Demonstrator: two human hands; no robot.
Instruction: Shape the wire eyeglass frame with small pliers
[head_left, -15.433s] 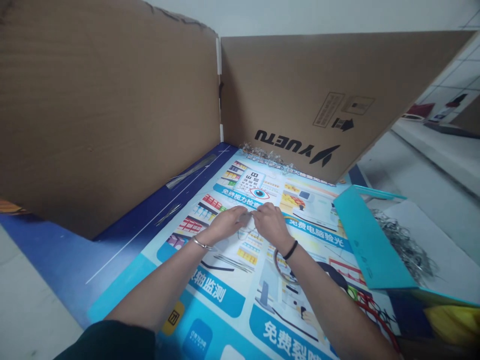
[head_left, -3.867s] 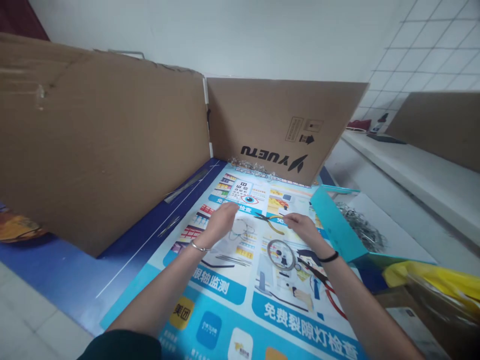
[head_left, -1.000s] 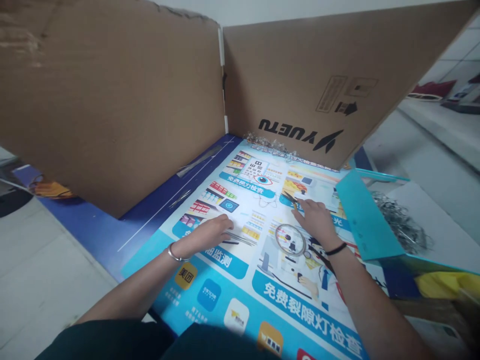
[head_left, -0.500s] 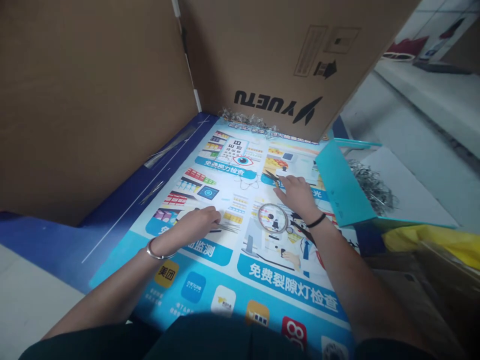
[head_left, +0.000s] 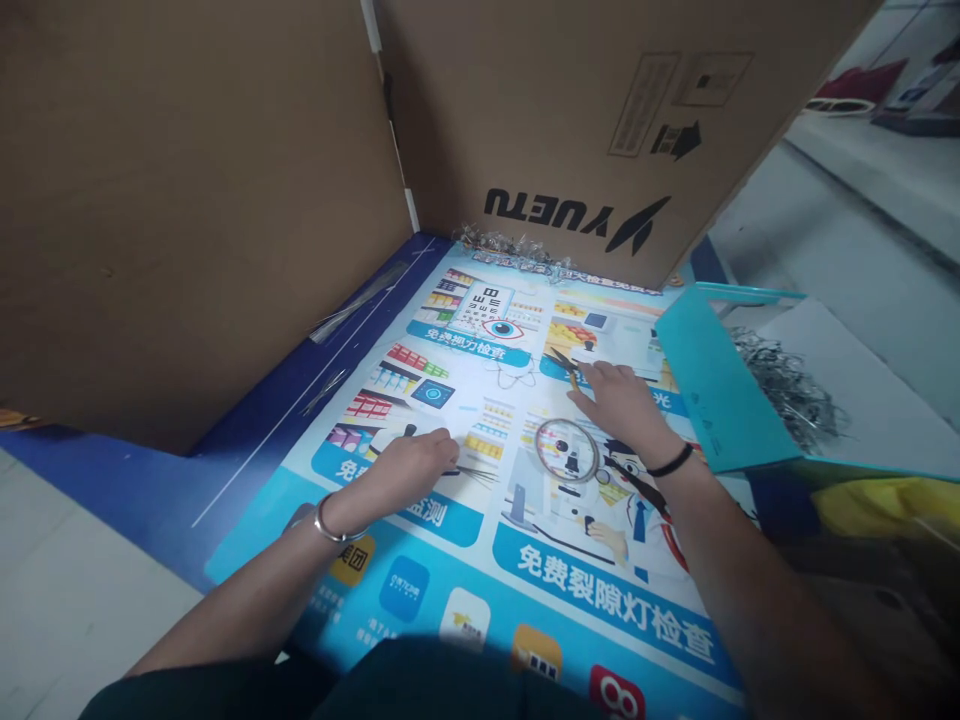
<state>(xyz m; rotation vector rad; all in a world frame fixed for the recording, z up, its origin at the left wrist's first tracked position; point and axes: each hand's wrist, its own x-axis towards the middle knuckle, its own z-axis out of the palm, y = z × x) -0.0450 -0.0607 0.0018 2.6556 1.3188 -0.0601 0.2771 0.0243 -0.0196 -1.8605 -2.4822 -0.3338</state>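
My left hand [head_left: 420, 462], with a silver bangle at the wrist, is closed over the printed sheet [head_left: 450, 540]. Thin wires [head_left: 478, 474] stick out from its fingertips to the right. My right hand [head_left: 619, 400], a black band on its wrist, is closed round a small scissors-like tool [head_left: 561, 360]; its dark pointed tips are apart and its grip is mostly hidden. Between the hands lies a round wire coil [head_left: 566, 450]. A bent wire piece [head_left: 513, 374] rests just left of the tool's tips.
Cardboard walls [head_left: 540, 120] stand behind and left. Silvery wire clippings [head_left: 510, 243] lie along the back wall. Loose wires [head_left: 326, 390] and a clear strip [head_left: 360, 300] are at left. An open turquoise box [head_left: 724, 400] holds tangled wire [head_left: 787, 385]; yellow material [head_left: 877, 505] lies nearer me.
The whole view has shifted slightly, so everything sits further right. Both hands keep about the same place over the sheet, with the tool still in the right hand.
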